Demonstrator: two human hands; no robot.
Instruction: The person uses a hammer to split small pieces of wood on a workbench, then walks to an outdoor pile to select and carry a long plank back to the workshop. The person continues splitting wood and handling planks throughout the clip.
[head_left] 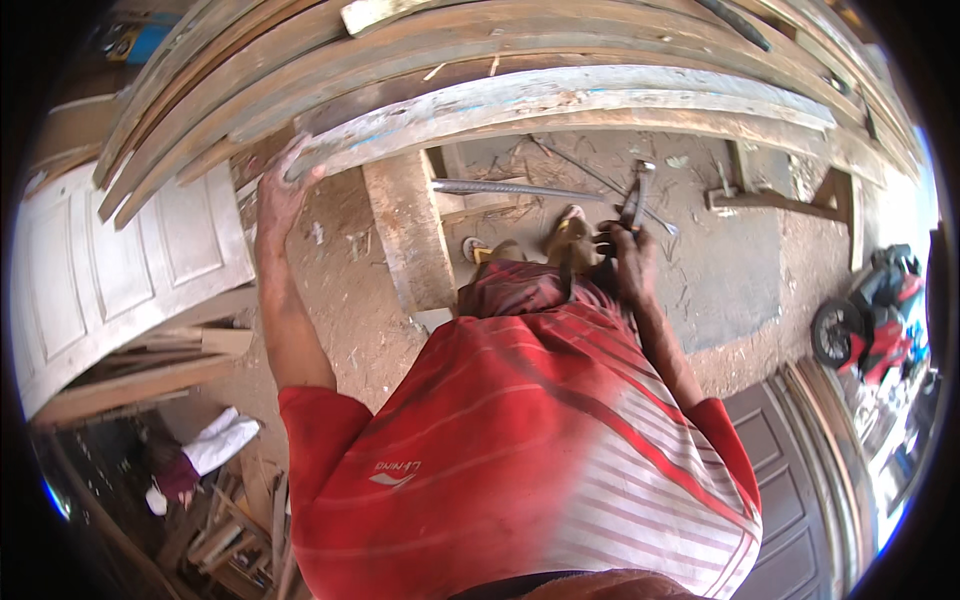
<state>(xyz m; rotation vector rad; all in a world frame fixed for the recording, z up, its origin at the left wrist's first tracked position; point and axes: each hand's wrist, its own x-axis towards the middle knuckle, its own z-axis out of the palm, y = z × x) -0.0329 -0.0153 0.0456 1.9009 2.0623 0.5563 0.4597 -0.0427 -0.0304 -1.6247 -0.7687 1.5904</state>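
Observation:
My left hand (284, 192) is closed round the near left end of a long timber (560, 97) with a worn whitish face and faint blue marks. That timber lies along the front of a stack of brown boards (430, 48). At my right side, in front of my waist, my right hand (630, 252) is wrapped round a hammer (640, 188), its metal head pointing away from me. The lower part of the handle is hidden by my fingers. My right hand is apart from the timber.
A wooden post (405, 232) stands below the timber, beside a grey metal bar (520, 188). At left are a white panel door (120, 270) and scrap wood (225, 530). A wooden frame (790, 205), a red motorcycle (875, 330) and a dark door (775, 480) are at right.

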